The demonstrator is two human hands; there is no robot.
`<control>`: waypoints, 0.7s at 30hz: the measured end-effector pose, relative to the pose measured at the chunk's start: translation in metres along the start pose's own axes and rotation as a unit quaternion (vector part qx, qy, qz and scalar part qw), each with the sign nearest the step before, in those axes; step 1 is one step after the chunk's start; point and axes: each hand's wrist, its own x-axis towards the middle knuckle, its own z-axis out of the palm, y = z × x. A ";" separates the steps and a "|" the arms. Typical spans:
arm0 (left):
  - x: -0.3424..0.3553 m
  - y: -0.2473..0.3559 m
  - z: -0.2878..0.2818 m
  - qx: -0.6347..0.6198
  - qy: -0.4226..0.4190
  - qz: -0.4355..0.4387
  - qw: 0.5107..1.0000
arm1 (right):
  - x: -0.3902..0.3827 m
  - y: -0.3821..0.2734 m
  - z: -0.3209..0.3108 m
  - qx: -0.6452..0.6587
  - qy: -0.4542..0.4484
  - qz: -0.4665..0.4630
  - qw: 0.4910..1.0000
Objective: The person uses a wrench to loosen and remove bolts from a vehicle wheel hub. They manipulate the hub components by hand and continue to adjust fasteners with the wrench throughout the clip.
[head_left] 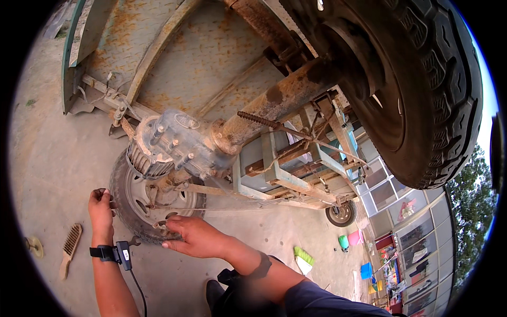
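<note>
My left hand [101, 208], with a black strapped device on the wrist, has its fingers curled beside the wheel's tire [129, 211]; what they hold, if anything, is hidden. My right hand [193, 235] reaches to the wheel's lower right, fingers bent around a small metal piece [161, 224] that I cannot make out. Above both hands is a metal gearbox housing [174, 142] with bolts and fins, joined to a rusty axle tube [269, 98] under a rusted metal body [185, 63]. A wire brush [71, 248] lies on the ground left of my left hand.
A large raised tire [443, 90] fills the upper right. Blue-painted frame rails [285, 179] run to a small far wheel [340, 214]. A green broom [304, 256], pink bucket [355, 238] and blue container [366, 270] are on the ground before a glazed building front [417, 227].
</note>
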 end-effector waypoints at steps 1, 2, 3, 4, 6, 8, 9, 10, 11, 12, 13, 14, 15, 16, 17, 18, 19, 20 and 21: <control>0.001 -0.003 0.000 0.002 -0.001 -0.003 1.000 | 0.001 0.003 0.003 0.003 -0.004 0.007 1.000; 0.002 -0.005 0.002 0.003 -0.003 -0.006 1.000 | 0.001 0.006 0.005 0.006 -0.008 0.014 1.000; 0.003 -0.006 0.000 0.007 -0.001 -0.006 1.000 | 0.003 0.009 0.006 0.003 -0.016 0.015 1.000; 0.004 -0.006 0.000 0.011 0.001 -0.007 1.000 | 0.005 0.012 0.007 0.000 -0.023 0.016 1.000; 0.007 -0.011 -0.002 0.012 0.002 -0.007 1.000 | 0.006 0.018 0.008 -0.005 -0.032 0.013 0.999; 0.011 -0.016 -0.005 0.008 -0.001 -0.006 1.000 | 0.007 0.023 0.010 -0.010 -0.035 0.006 0.999; 0.012 -0.016 -0.005 0.008 0.001 -0.006 1.000 | 0.008 0.025 0.011 -0.008 -0.038 0.004 0.999; 0.012 -0.015 -0.005 0.009 0.004 -0.007 1.000 | 0.008 0.027 0.013 -0.006 -0.041 0.002 0.999; 0.012 -0.015 -0.006 0.009 0.007 -0.007 1.000 | 0.009 0.029 0.015 -0.004 -0.044 0.000 0.999; 0.012 -0.014 -0.006 0.011 0.007 -0.010 1.000 | 0.010 0.030 0.016 -0.008 -0.047 0.003 0.999; 0.012 -0.014 -0.006 0.013 0.007 -0.012 1.000 | 0.010 0.031 0.017 -0.012 -0.051 0.006 0.999; 0.012 -0.014 -0.006 0.015 0.008 -0.014 1.000 | 0.011 0.031 0.017 -0.017 -0.054 0.008 0.998; 0.012 -0.014 -0.006 0.016 0.008 -0.016 1.000 | 0.011 0.032 0.017 -0.017 -0.056 0.013 0.998; 0.012 -0.015 -0.006 0.016 0.008 -0.017 1.000 | 0.011 0.032 0.018 -0.018 -0.058 0.018 0.998; 0.013 -0.016 -0.007 0.017 0.008 -0.019 1.000 | 0.011 0.032 0.018 -0.019 -0.059 0.023 0.998; 0.013 -0.016 -0.007 0.018 0.008 -0.019 1.000 | 0.011 0.032 0.018 -0.019 -0.061 0.025 0.998; 0.013 -0.016 -0.008 0.018 0.008 -0.019 1.000 | 0.012 0.031 0.019 -0.020 -0.063 0.027 0.997; 0.013 -0.016 -0.009 0.019 0.009 -0.019 1.000 | 0.012 0.031 0.019 -0.020 -0.064 0.029 0.997; 0.013 -0.015 -0.009 0.018 0.009 -0.021 1.000 | 0.012 0.031 0.020 -0.019 -0.064 0.033 0.997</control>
